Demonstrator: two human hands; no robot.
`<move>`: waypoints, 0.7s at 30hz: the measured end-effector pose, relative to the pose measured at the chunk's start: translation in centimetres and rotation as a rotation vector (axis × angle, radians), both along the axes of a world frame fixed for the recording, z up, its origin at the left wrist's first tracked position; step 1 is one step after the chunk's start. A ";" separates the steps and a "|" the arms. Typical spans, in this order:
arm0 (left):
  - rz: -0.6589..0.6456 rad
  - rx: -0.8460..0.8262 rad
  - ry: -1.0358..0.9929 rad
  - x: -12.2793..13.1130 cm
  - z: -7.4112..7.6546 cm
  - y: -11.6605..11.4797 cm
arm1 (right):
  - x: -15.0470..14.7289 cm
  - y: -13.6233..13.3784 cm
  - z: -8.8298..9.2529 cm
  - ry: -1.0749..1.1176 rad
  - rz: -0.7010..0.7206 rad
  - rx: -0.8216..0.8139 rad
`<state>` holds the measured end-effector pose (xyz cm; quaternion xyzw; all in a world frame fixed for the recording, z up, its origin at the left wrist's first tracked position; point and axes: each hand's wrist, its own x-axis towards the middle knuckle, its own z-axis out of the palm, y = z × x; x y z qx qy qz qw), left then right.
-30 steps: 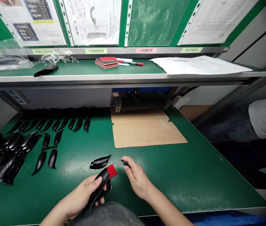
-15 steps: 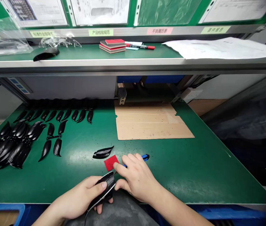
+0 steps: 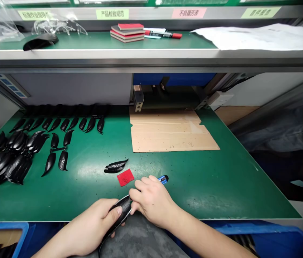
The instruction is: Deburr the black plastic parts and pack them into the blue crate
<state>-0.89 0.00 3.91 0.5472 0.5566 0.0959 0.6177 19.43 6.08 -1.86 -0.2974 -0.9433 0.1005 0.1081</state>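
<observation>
My left hand [image 3: 97, 222] grips a glossy black, ribbed, leaf-shaped part [image 3: 121, 212] at the green counter's [image 3: 221, 179] near edge. My right hand [image 3: 154, 200], clenched around a blue-handled tool [image 3: 163, 178], touches the part. A flat red square [image 3: 125, 177] lies just beyond.

Green label [image 3: 112, 14] "产品检验规范", pink label [image 3: 188, 13] "不良履历表", both on shelf rail [image 3: 151, 13]

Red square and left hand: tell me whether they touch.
Apart. The head view shows green mat between the red square and the left hand, which grips a black part.
</observation>
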 end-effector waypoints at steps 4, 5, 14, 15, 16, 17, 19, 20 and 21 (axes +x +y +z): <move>-0.032 0.035 0.148 -0.3 0.2 -0.3 | 0.1 0.0 -0.3 0.031 0.037 -0.225; -0.036 0.033 0.155 -0.3 0.2 -0.3 | 0.2 0.1 -0.4 0.069 0.067 -0.352; 0.193 -0.015 -0.141 -0.2 -0.7 0.3 | 0.1 -0.7 -1.0 0.417 -0.044 -0.760; 0.230 -0.021 -0.164 -0.2 -0.9 0.2 | -0.1 -0.9 -1.1 0.347 -0.069 -0.650; 0.257 -0.016 -0.171 -0.2 -1.1 0.1 | -0.2 -1.2 -1.1 0.273 -0.090 -0.547; 0.278 -0.003 -0.168 -0.3 -1.3 0.1 | -0.4 -1.4 -1.1 0.207 -0.109 -0.456; 0.308 0.014 -0.171 -0.2 -1.5 -0.1 | -0.7 -1.6 -1.3 0.103 -0.140 -0.317; 0.327 0.007 -0.185 -0.2 -1.6 -0.1 | -0.8 -1.7 -1.3 0.067 -0.152 -0.264; 0.352 -0.008 -0.208 -0.2 -1.7 -0.2 | -0.8 -1.7 -1.4 0.039 -0.161 -0.221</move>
